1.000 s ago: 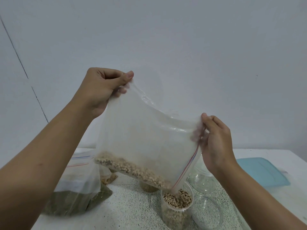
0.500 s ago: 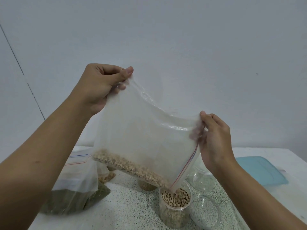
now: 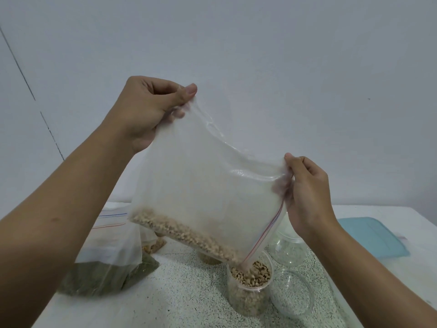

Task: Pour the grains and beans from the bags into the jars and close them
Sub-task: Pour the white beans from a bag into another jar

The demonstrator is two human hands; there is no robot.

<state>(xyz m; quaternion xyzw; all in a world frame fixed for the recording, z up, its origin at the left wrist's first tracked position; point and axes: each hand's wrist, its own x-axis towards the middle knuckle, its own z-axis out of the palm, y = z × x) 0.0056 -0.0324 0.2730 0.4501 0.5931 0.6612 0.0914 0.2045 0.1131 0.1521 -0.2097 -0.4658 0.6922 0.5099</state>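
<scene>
The left hand (image 3: 146, 110) and right hand (image 3: 307, 192) pinch the bag (image 3: 208, 181) with curled fingers (image 3: 184, 92). At 6 o'clock its low corner tips beans (image 3: 179, 233) into the jar (image 3: 247, 297) on the counter (image 3: 184, 294).

Lifts the left hand (image 3: 146, 112) higher with its pinched corner of the zip bag (image 3: 208, 185), edges the right hand (image 3: 307, 197) up slightly, tilts the bag steeper, slides more beans (image 3: 179, 233) toward the jar (image 3: 246, 301).

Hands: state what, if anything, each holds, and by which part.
Both pinch the zip bag: left hand its raised corner, right hand the corner beside the zip.
</scene>
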